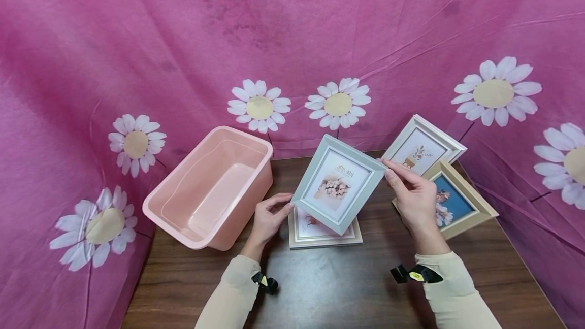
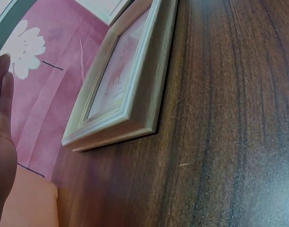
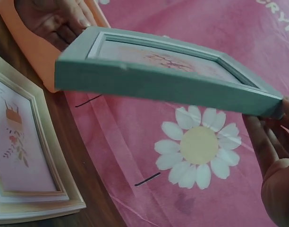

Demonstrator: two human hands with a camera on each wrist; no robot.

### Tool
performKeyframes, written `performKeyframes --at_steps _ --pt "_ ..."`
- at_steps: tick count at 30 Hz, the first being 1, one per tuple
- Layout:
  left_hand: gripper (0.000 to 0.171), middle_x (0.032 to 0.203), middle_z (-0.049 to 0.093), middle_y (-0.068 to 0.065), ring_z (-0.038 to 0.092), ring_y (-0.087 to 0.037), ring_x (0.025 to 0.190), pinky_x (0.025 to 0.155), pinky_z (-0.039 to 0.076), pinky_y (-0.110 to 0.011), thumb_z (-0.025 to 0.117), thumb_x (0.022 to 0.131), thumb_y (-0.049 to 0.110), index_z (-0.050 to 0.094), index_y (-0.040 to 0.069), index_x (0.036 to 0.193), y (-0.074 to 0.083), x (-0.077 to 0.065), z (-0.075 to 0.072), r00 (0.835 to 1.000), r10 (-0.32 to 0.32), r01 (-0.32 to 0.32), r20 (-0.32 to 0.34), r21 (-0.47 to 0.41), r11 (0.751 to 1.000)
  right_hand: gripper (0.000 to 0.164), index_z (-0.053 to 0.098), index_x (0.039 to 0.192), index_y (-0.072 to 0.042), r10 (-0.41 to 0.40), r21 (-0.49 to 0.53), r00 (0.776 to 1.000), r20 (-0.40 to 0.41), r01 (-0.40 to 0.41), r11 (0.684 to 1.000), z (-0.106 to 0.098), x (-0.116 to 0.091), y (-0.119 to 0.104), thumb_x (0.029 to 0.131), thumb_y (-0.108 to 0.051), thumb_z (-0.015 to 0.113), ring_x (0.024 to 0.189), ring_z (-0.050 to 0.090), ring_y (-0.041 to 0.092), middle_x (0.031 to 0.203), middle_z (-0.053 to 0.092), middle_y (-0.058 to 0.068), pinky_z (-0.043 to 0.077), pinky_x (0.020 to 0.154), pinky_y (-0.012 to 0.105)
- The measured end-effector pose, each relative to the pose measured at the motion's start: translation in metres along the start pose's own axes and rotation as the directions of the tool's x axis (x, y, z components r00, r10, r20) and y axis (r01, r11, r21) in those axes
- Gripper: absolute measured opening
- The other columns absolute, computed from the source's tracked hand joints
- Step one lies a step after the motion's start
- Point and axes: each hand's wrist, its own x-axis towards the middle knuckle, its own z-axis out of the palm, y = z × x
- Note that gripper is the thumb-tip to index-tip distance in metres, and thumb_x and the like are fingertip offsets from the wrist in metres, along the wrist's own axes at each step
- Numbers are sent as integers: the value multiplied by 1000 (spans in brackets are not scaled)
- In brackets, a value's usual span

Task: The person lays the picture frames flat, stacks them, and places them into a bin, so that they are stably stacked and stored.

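Note:
A pale grey-green picture frame [image 1: 338, 187] with a flower print is held up and tilted between both hands. At its left corner my left hand [image 1: 269, 220] pinches it between thumb and fingers. My right hand [image 1: 413, 197] pinches the opposite corner, thumb on top and fingers beneath, as the right wrist view also shows. Below the raised frame, a cream picture frame [image 1: 324, 242] lies face up on the table, partly covered in the head view. In the left wrist view that cream frame [image 2: 118, 80] shows its thick side, apart from the left hand.
A pink plastic bin [image 1: 249, 209] stands at the left with nothing inside. To the right, a white frame [image 1: 418, 151] and a gold frame [image 1: 477, 207] with a blue picture overlap. Pink daisy-print cloth [image 1: 292, 39] hangs behind the brown wooden table [image 1: 329, 288].

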Motion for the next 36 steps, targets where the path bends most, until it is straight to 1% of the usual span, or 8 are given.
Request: performKeyframes --at_steps 2,5,11,22,26,30,33,36 --pt "22 112 80 -12 74 -3 104 89 62 -18 69 90 -21 72 -21 112 0 0 -1 1000 6 -7 -14 -12 1000 23 74 120 16 -23 36 1000 16 22 999 -1 -1 2 98 11 69 110 76 3 113 84 -8 59 89 12" --pt "20 110 80 5 75 -5 103 87 63 -19 71 91 -18 71 -23 110 0 -1 -2 999 16 -17 -30 -40 999 22 73 117 20 -47 82 998 30 44 996 -2 -3 4 96 16 69 111 77 6 113 84 -5 60 90 13" --pt "18 107 79 14 75 -3 99 84 62 -17 71 91 -18 70 -24 108 -3 -2 -2 997 32 -35 -76 -43 998 20 75 113 19 -29 51 999 25 28 998 -4 -7 8 93 17 71 108 78 4 110 84 -6 60 87 12" --pt "22 96 81 13 78 -1 89 78 61 -16 69 95 -16 65 -28 113 -5 -3 1 983 -30 9 -179 -115 993 18 81 108 11 57 -100 998 11 -55 993 -8 -21 12 91 15 75 102 78 0 110 84 1 60 84 12" --pt "20 94 81 14 75 -1 84 74 59 -13 72 94 -13 70 -23 111 -3 -1 2 968 -43 29 -245 -62 998 18 81 108 10 87 -123 996 -3 -87 989 -9 -27 15 91 14 76 100 78 -1 111 83 8 60 84 12" --pt "18 93 82 13 73 -5 80 71 58 -14 77 93 -8 77 -16 110 0 1 2 946 -74 78 -315 0 997 19 82 108 7 64 -169 998 -9 -65 983 -9 -35 19 91 13 77 101 78 -3 112 82 14 60 84 11" --pt "19 98 84 5 73 -5 84 75 59 -15 78 94 -5 79 -12 112 2 4 3 935 -94 104 -341 11 995 19 83 108 5 53 -184 999 -9 -54 981 -8 -41 22 91 12 78 101 78 -3 112 82 15 60 84 11" --pt "21 107 84 -11 74 -1 90 80 59 -14 77 95 -4 78 -12 115 3 5 2 931 -110 122 -347 12 992 19 83 107 5 62 -178 998 -12 -63 982 -7 -46 25 90 12 79 100 78 -3 111 82 13 60 84 12"
